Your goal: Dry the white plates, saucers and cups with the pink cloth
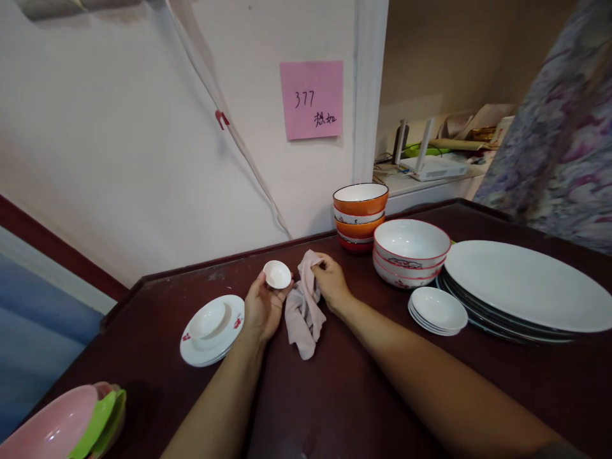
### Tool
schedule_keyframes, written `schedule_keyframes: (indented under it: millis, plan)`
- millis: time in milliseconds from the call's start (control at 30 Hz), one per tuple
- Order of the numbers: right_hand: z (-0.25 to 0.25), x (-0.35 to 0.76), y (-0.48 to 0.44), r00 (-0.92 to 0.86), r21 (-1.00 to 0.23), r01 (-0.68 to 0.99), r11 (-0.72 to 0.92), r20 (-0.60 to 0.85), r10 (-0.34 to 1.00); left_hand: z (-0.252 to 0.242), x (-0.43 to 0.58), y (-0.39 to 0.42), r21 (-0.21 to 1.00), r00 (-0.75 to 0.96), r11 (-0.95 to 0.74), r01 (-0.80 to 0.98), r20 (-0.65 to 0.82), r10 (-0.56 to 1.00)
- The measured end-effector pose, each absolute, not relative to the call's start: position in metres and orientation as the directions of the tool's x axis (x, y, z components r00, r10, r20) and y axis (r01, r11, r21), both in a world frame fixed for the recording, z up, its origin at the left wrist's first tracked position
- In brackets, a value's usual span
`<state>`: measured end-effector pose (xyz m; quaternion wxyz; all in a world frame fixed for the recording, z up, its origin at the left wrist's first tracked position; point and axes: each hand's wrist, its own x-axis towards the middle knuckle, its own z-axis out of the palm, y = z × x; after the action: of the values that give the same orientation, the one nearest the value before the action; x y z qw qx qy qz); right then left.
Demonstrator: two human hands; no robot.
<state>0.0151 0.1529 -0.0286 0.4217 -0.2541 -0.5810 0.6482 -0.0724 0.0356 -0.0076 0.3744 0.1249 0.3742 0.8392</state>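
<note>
A small white dish (278,275) rests in my left hand (265,307), with the thumb on its rim and the fingers beneath it. Just to the right, my right hand (331,280) pinches the top of a pale pink cloth (305,312), whose lower part hangs down toward the table. The cloth is close beside the dish; whether they touch I cannot tell. Left of my left hand, a white bowl (206,320) sits on white plates (196,354) with red flowers.
On the dark red table (306,408), orange and white bowls (361,207), red-rimmed bowls (411,245), small white saucers (438,307) and large oval plates (526,280) are stacked at the right. Pink and green bowls (62,421) stand at the near left. A wall (143,159) borders the back.
</note>
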Motion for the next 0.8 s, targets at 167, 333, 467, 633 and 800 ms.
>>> schedule_keyframes:
  millis: [167,333,467,633,800]
  plan:
    - [-0.023,0.019,0.137,-0.626,-0.913,-0.362,0.188,0.387,0.676,-0.011,-0.069,0.033,0.805,-0.641,-0.353,-0.477,-0.045,0.766]
    - [-0.021,0.020,0.128,-0.745,-0.927,-0.327,0.183,0.372,0.553,-0.011,-0.067,0.033,0.861,-0.673,-0.357,-0.362,0.024,0.739]
    - [-0.016,0.020,0.134,-0.750,-0.945,-0.313,-0.092,0.186,0.635,-0.011,-0.068,0.033,0.851,-0.675,-0.385,-0.356,0.051,0.736]
    - [-0.014,0.020,0.141,-0.706,-0.934,-0.276,-0.227,0.037,0.707,-0.011,-0.058,0.035,0.896,-0.586,-0.288,-0.337,0.040,0.809]
    - [-0.012,0.022,0.147,-0.671,-0.993,-0.108,0.049,0.109,0.733,-0.010,-0.052,0.037,0.959,-0.613,-0.246,-0.138,0.113,0.782]
